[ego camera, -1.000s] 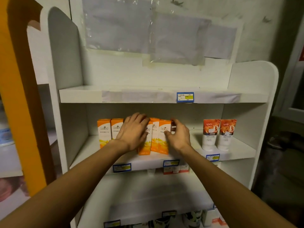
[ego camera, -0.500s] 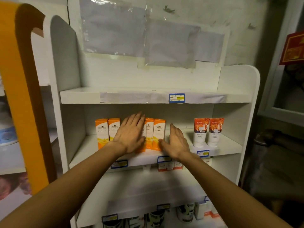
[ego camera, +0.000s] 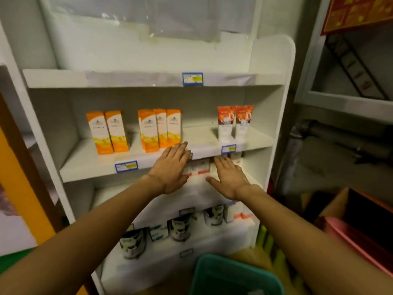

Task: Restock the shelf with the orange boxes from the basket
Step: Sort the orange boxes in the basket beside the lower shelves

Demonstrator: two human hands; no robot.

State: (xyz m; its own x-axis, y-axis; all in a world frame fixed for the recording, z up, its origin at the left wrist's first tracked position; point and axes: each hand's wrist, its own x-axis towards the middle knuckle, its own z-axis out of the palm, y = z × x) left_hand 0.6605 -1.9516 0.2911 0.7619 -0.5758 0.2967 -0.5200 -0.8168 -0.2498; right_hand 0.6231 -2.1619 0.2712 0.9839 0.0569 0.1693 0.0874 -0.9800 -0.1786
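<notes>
White shelf [ego camera: 89,167] carries orange boxes [ego camera: 161,129] upright, fronts outward; left hand [ego camera: 170,169] and right hand [ego camera: 230,179] grip nothing.

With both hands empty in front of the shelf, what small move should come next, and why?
Probably lower a hand toward the green plastic basket for another box. Both the left hand and right hand are open and hold nothing, the orange and white cardboard boxes stand upright, and the white middle shelf has bare space right of them. The basket's contents are out of view.
</notes>
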